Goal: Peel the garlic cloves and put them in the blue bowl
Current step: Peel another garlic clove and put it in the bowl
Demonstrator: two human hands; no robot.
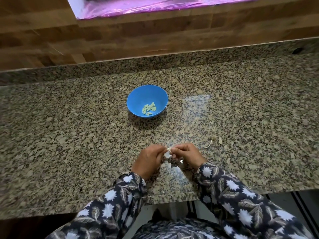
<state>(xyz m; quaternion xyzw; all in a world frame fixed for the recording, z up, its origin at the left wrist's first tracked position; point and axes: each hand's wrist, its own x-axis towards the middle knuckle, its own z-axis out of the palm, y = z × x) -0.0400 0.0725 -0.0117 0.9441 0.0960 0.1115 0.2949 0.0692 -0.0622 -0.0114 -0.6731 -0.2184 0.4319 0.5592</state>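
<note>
The left hand [149,161] and the right hand [188,155] meet fingertip to fingertip just above the speckled brown-and-grey granite counter [69,135], near its front edge. Between them they pinch a small pale garlic clove [168,149]. The thumb and curled fingers of each hand close on it from that hand's own side, so both hands are clamped on the one clove. The clove is too small and too hidden by the fingers to tell how much skin is on it. Just under the hands, between the two wrists, thin white scraps of papery garlic skin [167,156] lie on the counter.

Ahead of the hands, well beyond the fingertips and slightly toward the left hand's side, a round blue plastic bowl [136,99] stands upright on the counter. In its bottom lies a small heap of peeled pale-green cloves [149,107], touching one another.

Near the outer side of the right hand lies a curved, pale dry garlic stem [208,144]. Just past it is a small oval pale piece [220,140]; I cannot tell whether it is husk or clove.

Both forearms wear dark sleeves printed with white flowers and grey leaves [233,195]. Far ahead of the hands, past the bowl, a brown wood-plank wall [103,35] rises behind the counter. A strip of shiny pink-purple film [138,6] runs along its top.
</note>
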